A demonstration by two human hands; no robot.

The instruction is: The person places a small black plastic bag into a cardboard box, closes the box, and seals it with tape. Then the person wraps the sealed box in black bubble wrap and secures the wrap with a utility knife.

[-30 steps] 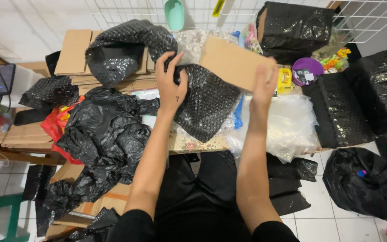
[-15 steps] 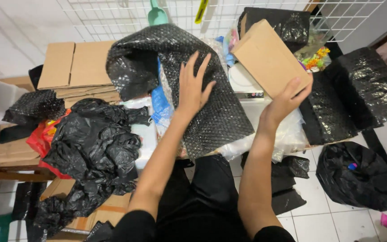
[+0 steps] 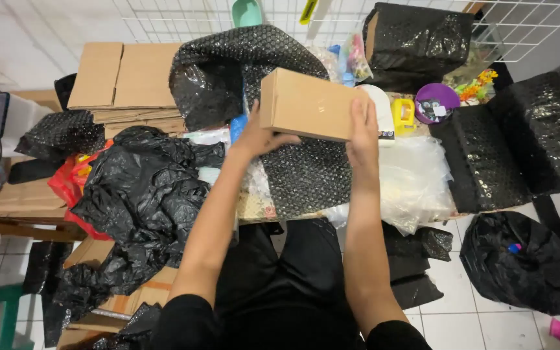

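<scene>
Cardboard box (image 3: 307,105) held by me just above the black bubble wrap sheet (image 3: 306,172): left hand (image 3: 258,136) grasps its left end from below, right hand (image 3: 361,129) clasps its right end, both forearms stretched forward.

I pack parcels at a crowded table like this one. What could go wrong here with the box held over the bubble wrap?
The cardboard box is held only at its ends by the left hand and right hand; it might slip. The black bubble wrap hangs over the table edge and could slide off. The purple bowl nearby might get knocked.
</scene>
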